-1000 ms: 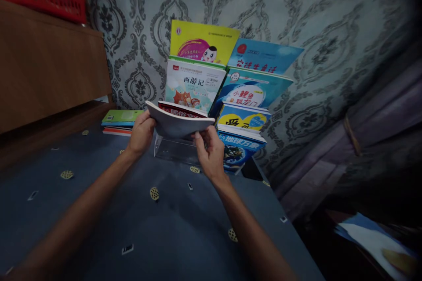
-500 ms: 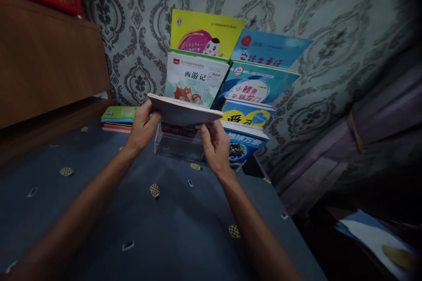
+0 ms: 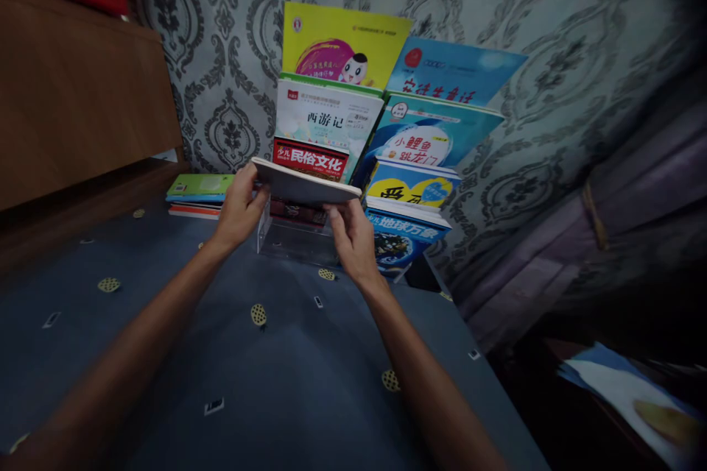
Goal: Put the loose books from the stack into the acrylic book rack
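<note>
A thin book (image 3: 309, 185), tilted so that its dark-looking face and pale edge show, is held between my two hands. My left hand (image 3: 241, 207) pinches its left end, thumb toward me. At the lower right edge, my right hand (image 3: 354, 241) grips the book with thumb and fingers. Right behind it a red book (image 3: 310, 157) stands in the clear acrylic rack (image 3: 295, 244). Above that are a white book (image 3: 331, 118) and a yellow-green book (image 3: 342, 33). The front of the rack's lowest tier shows below the held book.
Blue books (image 3: 406, 239) fill the rack's right column. Left of the rack lies a small stack of books (image 3: 199, 185) on the dark blue patterned cloth (image 3: 182, 353). A wooden cabinet (image 3: 82, 88) bounds the left, a curtain (image 3: 541, 265) the right. Patterned wallpaper (image 3: 232, 51) is behind.
The held book and my right hand have shifted slightly left. The red book's cover now shows above the held book. The view has moved a little.
</note>
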`<state>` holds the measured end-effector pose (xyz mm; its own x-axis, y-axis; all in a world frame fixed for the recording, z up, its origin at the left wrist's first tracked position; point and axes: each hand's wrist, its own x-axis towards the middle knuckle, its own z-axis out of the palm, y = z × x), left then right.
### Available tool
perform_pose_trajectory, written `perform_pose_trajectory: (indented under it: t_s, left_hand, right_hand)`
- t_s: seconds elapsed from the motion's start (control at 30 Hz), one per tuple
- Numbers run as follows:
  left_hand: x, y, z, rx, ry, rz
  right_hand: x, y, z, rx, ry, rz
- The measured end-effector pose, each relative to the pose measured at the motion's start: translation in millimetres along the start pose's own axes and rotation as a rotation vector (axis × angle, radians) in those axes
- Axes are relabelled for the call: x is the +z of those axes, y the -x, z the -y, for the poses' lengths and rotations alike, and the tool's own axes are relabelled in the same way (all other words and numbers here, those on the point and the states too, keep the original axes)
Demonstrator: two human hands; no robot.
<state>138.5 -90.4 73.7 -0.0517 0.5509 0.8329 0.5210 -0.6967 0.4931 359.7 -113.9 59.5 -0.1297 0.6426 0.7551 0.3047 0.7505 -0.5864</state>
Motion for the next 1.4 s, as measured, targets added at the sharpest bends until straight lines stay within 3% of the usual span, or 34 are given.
perform_pose_trajectory:
  t_s: [0.17,0.5,0.8,1.0,1.2,1.4]
  left_hand:
    - [4.7,1.3,11.9,0.030,-0.028,0.008]
    - [21.8,0.6,34.1,-0.099,-0.166,0.013]
    - [29.5,5.3,30.4,-0.076,-0.265,-0.033]
    - [30.0,0.5,29.1,-0.123,-0.374,0.024]
    - [29.8,-2.6,33.4,-0.131,-0.320,0.019]
    - [32.0,-3.4,33.3,-0.165,-0.249,-0.056]
  right_hand:
    - [2.2,-0.6,-5.2,0.002,0.011,0.020]
    - [8.9,1.7,-30.7,0.030,0.097,-0.010]
    - [13.3,4.4,-45.9,0.077,0.124,-0.024]
    - [16.3,5.6,-49.6,0.090,0.167,-0.038]
    - [19.4,2.4,-50.7,0.128,0.167,-0.038]
    - [20.9,2.1,-51.0,0.138,0.166,-0.049]
